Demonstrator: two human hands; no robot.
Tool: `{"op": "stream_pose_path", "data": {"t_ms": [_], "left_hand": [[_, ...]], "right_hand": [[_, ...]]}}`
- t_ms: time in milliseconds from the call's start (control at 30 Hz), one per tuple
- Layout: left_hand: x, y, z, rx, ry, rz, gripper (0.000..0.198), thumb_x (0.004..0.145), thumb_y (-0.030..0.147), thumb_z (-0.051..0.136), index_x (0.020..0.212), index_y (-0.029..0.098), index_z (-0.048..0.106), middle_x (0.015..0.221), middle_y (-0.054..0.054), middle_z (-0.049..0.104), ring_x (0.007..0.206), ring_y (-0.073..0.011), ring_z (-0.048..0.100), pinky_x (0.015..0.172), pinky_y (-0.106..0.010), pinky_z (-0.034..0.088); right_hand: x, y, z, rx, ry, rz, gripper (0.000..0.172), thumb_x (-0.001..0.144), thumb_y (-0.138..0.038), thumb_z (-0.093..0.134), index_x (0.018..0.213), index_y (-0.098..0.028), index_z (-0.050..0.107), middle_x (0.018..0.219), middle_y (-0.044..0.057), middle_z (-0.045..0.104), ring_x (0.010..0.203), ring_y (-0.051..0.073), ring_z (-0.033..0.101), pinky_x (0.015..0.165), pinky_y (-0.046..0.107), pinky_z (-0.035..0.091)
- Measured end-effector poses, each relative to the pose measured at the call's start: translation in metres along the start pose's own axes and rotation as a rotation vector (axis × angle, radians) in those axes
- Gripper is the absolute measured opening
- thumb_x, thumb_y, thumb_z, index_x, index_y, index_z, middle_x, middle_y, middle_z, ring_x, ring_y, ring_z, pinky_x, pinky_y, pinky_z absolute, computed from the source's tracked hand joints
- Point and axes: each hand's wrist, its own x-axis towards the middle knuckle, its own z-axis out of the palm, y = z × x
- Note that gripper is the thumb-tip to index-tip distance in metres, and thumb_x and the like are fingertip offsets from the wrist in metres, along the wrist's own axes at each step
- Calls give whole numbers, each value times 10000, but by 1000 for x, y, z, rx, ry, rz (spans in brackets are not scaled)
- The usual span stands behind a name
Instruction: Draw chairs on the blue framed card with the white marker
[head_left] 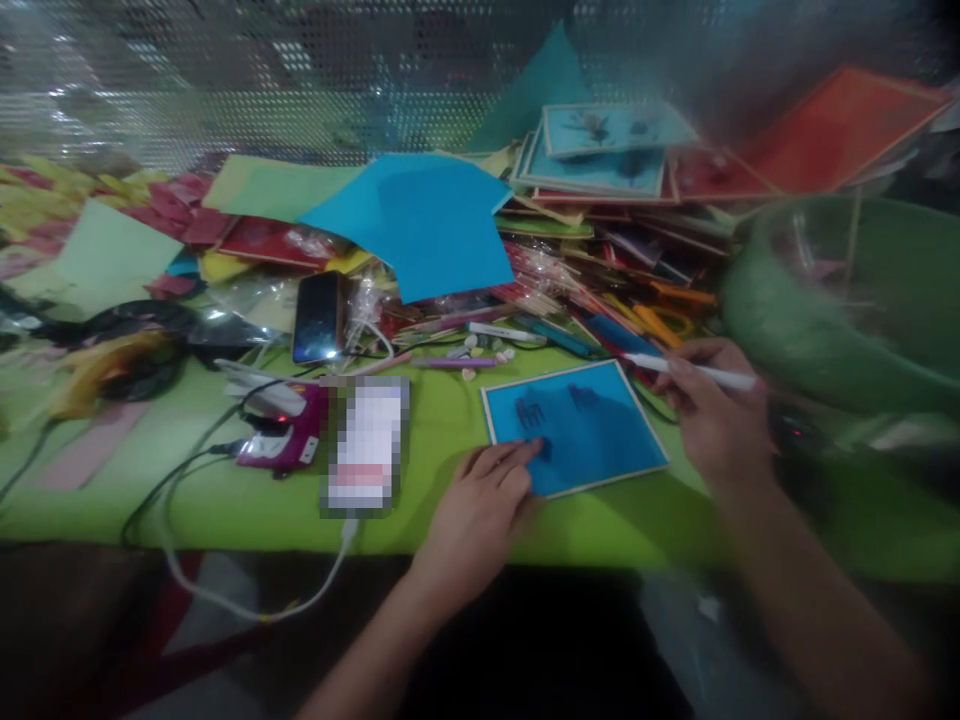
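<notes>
One blue card [600,437] under unclenched left hand [484,498], beside right hand [712,405] around likely marker [733,379].

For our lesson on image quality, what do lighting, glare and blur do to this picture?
In the head view, the green tabletop dims toward the right; in the same head view, the green bowl and the marks on the framed blue card look blurred, the black phone catches glare on its screen, and coarse pixel blocks cover the other phone.
</notes>
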Motion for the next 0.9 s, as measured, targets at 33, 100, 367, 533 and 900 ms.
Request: {"op": "stream_pose_path", "data": {"t_ms": [33, 100, 367, 533, 900], "left_hand": [[1, 1, 0, -1, -2, -8, 81, 1042, 247, 585, 1002, 219, 650, 1509, -56, 626, 1388, -259, 566, 1135, -507, 474], [1, 2, 0, -1, -5, -23, 77, 1038, 259, 595, 1011, 220, 656, 1507, -59, 627, 1389, -258, 565, 1146, -510, 468], [-6, -6, 2, -117, 259, -121, 196, 1069, 241, 481, 904, 225, 586, 1189, -57, 765, 1159, -224, 675, 1001, -425, 540], [6, -19, -6, 16, 317, -327, 288, 1091, 346, 456, 838, 224, 523, 756, -10, 650, 720, -199, 631, 719, -337, 498], [43, -46, -10, 218, 380, -460, 285, 1003, 207, 612, 1279, 156, 558, 1289, -174, 639, 1193, -355, 614, 939, -467, 498]], "right_hand": [[0, -1, 0, 14, -6, -1, 104, 808, -259, 803, 841, -233, 708, 685, -5, 652, 602, 129, 548, 532, 285, 356], [-1, -2, 1, 36, -15, 4, 89, 795, -248, 794, 836, -230, 717, 684, -2, 655, 600, 129, 548, 527, 282, 352], [-5, -5, 1, 72, -48, 24, 43, 779, -261, 758, 798, -229, 736, 672, 22, 683, 573, 140, 541, 513, 285, 361], [-6, -9, 1, 106, -25, -35, 36, 773, -248, 740, 773, -215, 726, 665, 29, 666, 572, 145, 549, 501, 291, 324], [-4, -12, -4, 79, -58, -85, 71, 820, -270, 735, 783, -214, 713, 679, 18, 681, 565, 123, 552, 537, 279, 362]]}}
